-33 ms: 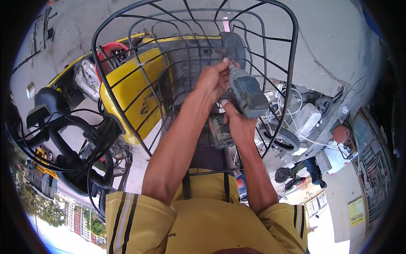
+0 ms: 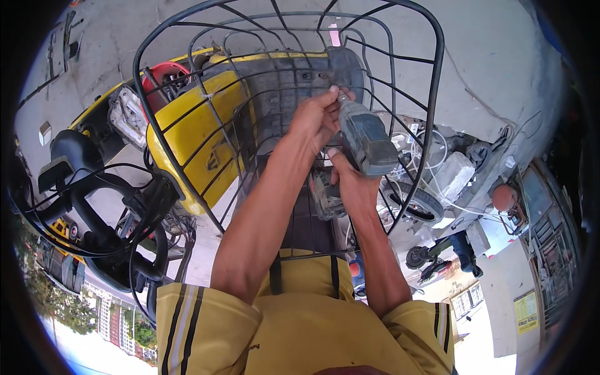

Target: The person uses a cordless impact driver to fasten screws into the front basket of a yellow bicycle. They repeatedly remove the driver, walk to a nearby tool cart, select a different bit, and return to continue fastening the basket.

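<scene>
A dark grey-green cordless drill (image 2: 369,142) is held inside a black wire basket (image 2: 439,69), its nose pointing away from me. My right hand (image 2: 353,178) wraps round its handle, and the battery pack (image 2: 328,197) shows just left of that hand. At the drill's nose, the fingers of my left hand (image 2: 317,117) are closed round the tip. Whether a bit or socket sits there is hidden by those fingers. Behind the basket bars lies a dark plastic panel (image 2: 281,84), near my left hand. A yellow body panel (image 2: 187,137) is to its left.
Handlebars with black cables (image 2: 106,206) are on the left. A red bowl (image 2: 165,78) stands beyond the yellow panel. To the right lie a tyre (image 2: 422,203), white cables (image 2: 445,147) and rubble (image 2: 455,175). A person's dark-clad leg (image 2: 464,253) appears farther right.
</scene>
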Available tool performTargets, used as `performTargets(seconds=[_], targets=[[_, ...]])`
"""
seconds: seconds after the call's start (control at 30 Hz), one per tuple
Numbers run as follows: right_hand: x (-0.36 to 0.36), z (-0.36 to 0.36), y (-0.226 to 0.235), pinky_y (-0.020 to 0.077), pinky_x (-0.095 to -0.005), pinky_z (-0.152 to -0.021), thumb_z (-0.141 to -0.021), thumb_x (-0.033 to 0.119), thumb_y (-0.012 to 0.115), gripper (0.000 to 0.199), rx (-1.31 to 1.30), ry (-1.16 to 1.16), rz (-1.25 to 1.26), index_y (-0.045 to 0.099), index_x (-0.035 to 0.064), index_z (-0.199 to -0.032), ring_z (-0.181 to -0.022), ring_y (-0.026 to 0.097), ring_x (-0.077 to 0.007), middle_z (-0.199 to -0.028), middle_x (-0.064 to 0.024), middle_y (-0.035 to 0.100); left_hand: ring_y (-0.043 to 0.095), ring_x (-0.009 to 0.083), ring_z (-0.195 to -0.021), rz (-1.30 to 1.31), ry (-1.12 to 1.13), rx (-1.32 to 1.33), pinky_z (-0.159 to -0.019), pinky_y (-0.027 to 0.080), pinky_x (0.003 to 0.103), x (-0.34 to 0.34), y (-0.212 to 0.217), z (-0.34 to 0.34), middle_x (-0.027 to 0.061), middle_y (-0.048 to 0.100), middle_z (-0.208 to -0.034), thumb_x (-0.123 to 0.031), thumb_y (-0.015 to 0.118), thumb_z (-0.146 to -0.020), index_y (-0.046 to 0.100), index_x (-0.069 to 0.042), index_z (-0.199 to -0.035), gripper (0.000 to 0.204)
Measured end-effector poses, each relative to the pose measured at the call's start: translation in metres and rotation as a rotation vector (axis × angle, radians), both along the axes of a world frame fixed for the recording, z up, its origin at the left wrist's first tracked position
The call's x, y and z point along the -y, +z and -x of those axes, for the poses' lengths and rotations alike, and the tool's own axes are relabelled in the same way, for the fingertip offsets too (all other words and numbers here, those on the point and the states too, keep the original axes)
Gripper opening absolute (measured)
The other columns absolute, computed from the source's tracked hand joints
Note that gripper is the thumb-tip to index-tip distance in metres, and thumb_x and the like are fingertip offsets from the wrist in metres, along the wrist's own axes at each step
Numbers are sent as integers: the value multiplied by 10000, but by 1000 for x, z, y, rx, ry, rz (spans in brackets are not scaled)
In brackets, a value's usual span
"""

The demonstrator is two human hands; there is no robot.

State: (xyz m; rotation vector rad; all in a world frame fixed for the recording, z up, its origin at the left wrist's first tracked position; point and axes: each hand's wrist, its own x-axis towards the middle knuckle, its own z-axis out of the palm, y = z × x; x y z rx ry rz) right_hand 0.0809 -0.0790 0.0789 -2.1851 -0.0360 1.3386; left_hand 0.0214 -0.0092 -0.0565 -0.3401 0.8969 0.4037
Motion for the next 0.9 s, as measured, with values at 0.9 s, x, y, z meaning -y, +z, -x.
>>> performTargets(seconds=[0.9], targets=[[-37,-12,1,404,-294,-482,-913,79,669,100,15,163,45,608,4,-937,-527,516,-108,-674,-31,571,668,259,-1002,175,260,58,-931,525,411,-6,2,-9,140,701,-1065,-265,549,-1025,640,5,-1150,311]])
